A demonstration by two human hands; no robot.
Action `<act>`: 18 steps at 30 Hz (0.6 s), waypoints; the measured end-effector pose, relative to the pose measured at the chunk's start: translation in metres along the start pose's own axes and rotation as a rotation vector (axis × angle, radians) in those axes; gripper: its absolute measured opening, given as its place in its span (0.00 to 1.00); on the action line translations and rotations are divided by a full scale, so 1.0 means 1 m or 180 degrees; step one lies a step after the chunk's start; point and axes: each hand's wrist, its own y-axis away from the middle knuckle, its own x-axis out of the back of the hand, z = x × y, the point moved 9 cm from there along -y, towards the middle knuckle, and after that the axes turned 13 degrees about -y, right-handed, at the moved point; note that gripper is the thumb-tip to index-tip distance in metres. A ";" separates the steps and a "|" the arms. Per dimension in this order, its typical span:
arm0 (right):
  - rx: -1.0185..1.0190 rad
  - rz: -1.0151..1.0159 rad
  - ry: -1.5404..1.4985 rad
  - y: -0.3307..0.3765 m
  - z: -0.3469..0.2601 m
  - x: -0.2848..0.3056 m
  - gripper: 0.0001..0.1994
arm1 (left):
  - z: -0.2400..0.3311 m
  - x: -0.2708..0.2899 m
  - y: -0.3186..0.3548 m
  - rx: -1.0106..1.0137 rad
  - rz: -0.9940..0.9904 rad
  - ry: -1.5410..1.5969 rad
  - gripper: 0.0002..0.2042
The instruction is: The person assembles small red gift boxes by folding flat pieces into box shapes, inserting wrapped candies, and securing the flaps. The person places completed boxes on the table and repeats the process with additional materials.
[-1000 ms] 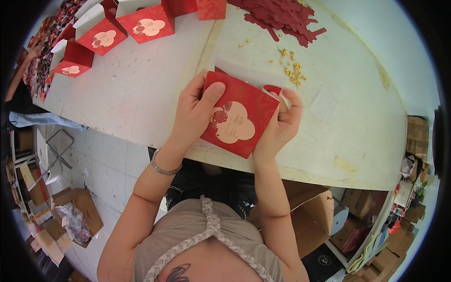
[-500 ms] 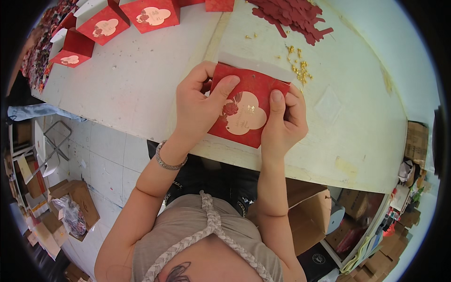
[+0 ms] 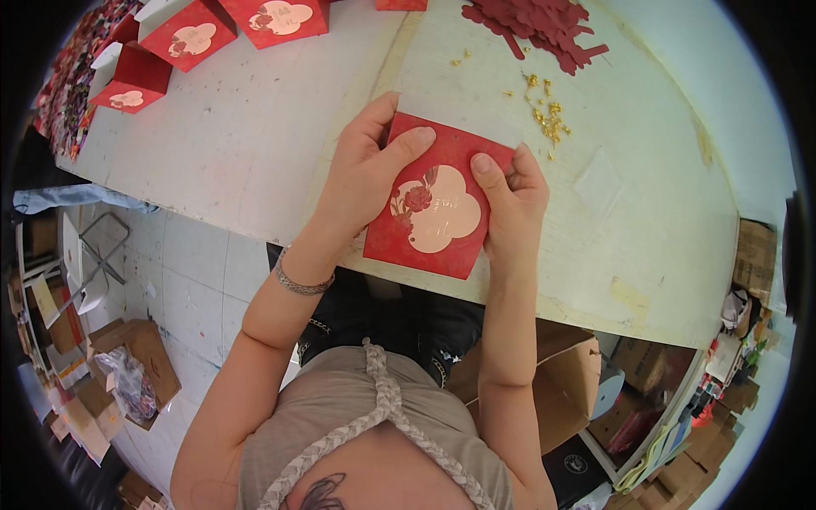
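Observation:
Between my hands is a red gift box (image 3: 387, 242) with a pale flower-shaped panel and a rose print on its face. My left hand (image 3: 361, 174) grips its upper left side, thumb pressed on the front and fingers behind. On the upper right edge my right hand (image 3: 514, 200) holds it the same way, thumb in front. The box is held over the front edge of the white table (image 3: 280, 161), tilted with its printed face toward me. Its back is hidden.
More red boxes (image 3: 191, 38) stand open along the table's far left. Dark red cut-out pieces (image 3: 540, 30) lie piled at the back right, with small gold fasteners (image 3: 551, 119) scattered nearer. Below the table are an open cardboard box (image 3: 552, 374) and, left, another carton (image 3: 157, 365) on the floor.
The box has come slightly nearer to me and its printed face shows more flatly. The pale flap that stood behind its top edge is less visible. Both hands keep their hold.

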 end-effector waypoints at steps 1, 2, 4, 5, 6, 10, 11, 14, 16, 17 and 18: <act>0.0098 -0.0002 0.0053 0.001 -0.001 0.000 0.14 | 0.002 0.000 -0.001 -0.0035 -0.0016 0.0009 0.09; 0.0193 0.0003 0.0051 0.002 -0.002 -0.001 0.13 | -0.001 -0.001 -0.002 0.0124 -0.0031 0.0036 0.09; 0.0384 0.0015 0.0047 0.003 -0.006 -0.003 0.13 | -0.006 0.000 -0.003 0.0440 -0.0061 0.0088 0.10; 0.0400 0.0024 0.0053 0.004 -0.006 -0.003 0.13 | -0.002 -0.001 -0.002 0.0369 -0.0200 -0.0072 0.10; 0.0417 0.0036 0.0059 0.005 -0.006 -0.003 0.13 | 0.003 -0.001 -0.002 0.0298 -0.0341 -0.0232 0.11; 0.0555 0.0099 0.0120 0.010 -0.010 -0.006 0.11 | 0.010 -0.001 0.001 -0.0003 -0.0491 -0.0857 0.11; 0.0620 0.0056 0.0150 0.009 -0.013 -0.009 0.10 | 0.011 0.000 0.002 -0.0073 -0.0505 -0.0893 0.11; 0.0719 -0.0171 0.0219 0.004 -0.018 -0.017 0.08 | 0.016 0.002 0.003 -0.0362 -0.0464 -0.1000 0.08; 0.0651 -0.0454 0.0233 0.001 -0.018 -0.021 0.07 | 0.019 0.004 0.003 -0.0659 -0.0327 -0.1069 0.06; 0.0747 -0.0490 0.0333 0.003 -0.020 -0.021 0.07 | 0.018 0.004 0.003 -0.0663 -0.0288 -0.1086 0.05; 0.0841 -0.0526 0.0433 0.004 -0.022 -0.020 0.07 | 0.017 0.005 0.003 -0.0666 -0.0249 -0.1105 0.03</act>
